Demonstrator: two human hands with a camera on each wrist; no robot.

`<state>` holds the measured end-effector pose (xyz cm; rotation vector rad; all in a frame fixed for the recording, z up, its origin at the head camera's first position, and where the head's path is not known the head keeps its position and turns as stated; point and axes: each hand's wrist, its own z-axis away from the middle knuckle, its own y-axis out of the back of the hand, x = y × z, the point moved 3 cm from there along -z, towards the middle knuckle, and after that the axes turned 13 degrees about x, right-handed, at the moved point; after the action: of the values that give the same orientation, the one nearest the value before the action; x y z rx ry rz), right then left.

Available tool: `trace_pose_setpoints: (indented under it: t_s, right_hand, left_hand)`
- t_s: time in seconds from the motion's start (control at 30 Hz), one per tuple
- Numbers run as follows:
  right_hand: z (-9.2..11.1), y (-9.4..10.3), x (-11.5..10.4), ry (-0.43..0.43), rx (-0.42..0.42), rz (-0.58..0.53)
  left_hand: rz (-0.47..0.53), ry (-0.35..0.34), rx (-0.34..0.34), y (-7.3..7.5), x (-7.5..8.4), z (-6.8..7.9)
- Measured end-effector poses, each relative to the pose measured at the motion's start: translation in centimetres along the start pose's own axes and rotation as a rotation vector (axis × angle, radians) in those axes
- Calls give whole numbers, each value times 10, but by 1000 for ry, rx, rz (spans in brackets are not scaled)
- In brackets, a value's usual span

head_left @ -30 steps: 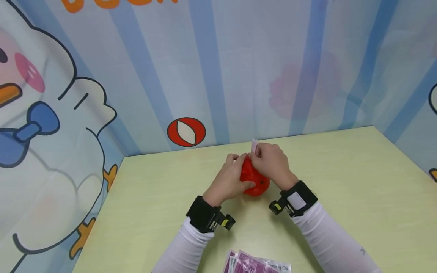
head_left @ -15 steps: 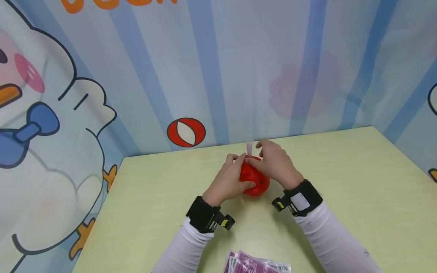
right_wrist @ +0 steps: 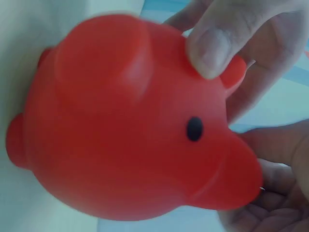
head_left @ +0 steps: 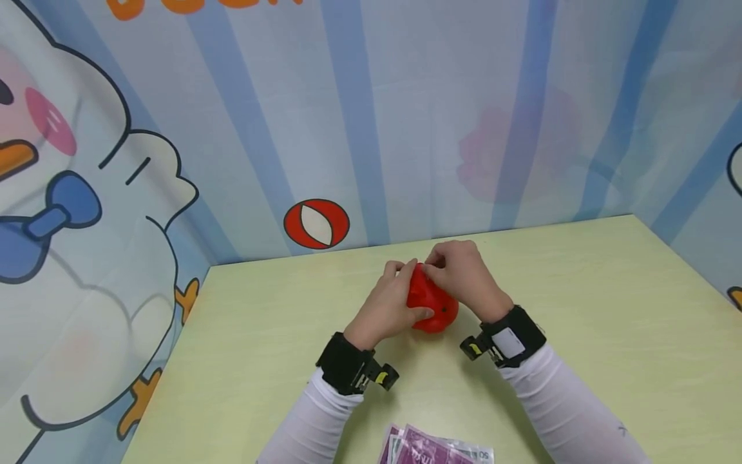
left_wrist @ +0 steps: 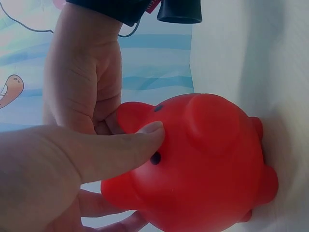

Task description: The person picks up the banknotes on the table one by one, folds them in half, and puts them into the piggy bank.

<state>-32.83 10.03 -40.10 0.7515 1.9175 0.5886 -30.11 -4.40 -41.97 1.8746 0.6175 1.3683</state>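
Observation:
A red piggy bank (head_left: 429,299) stands on the table, its round snout and black eyes facing the wrist cameras. My left hand (head_left: 384,310) holds it from the left side; in the left wrist view the thumb (left_wrist: 120,150) lies across the forehead of the piggy bank (left_wrist: 207,164). At the top, my right hand (head_left: 464,277) has thumb and forefinger pinched together where a folded pinkish banknote stood upright a moment earlier. That banknote is hidden behind the fingers now. In the right wrist view, the right fingers (right_wrist: 280,203) are curled behind an ear of the piggy bank (right_wrist: 120,116).
Several purple and pale banknotes (head_left: 426,450) lie in a loose pile at the table's near edge. The pale yellow table (head_left: 580,309) meets a printed cartoon backdrop (head_left: 406,129) at the back. Each wrist wears a black strap with a small camera.
My right hand let go of the upright banknote, drew slightly right with parted fingers, then came back and closed over it. The strip no longer shows. The left hand and piggy bank stayed put.

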Motion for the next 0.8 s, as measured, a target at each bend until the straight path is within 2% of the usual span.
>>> trace_pose_setpoints:
  t_s: [0.1, 0.3, 0.43, 0.53, 0.7, 0.8]
  right_hand:
    - [0, 1, -3, 25, -36, 57]
    - [0, 10, -8, 35, -101, 99]
    - [5, 15, -13, 142, -214, 195]
    - [10, 16, -18, 283, -267, 295]
    - [19, 12, -30, 510, -235, 529]
    - [23, 9, -36, 564, -197, 601]
  left_hand:
    - [6, 7, -2, 0, -1, 0]
    - [11, 13, 0, 0, -1, 0]
    - [6, 15, -3, 0, -1, -1]
    - [10, 22, -5, 0, -2, -1]
    - [4, 17, 0, -1, -1, 2]
    - [0, 9, 4, -1, 0, 3]
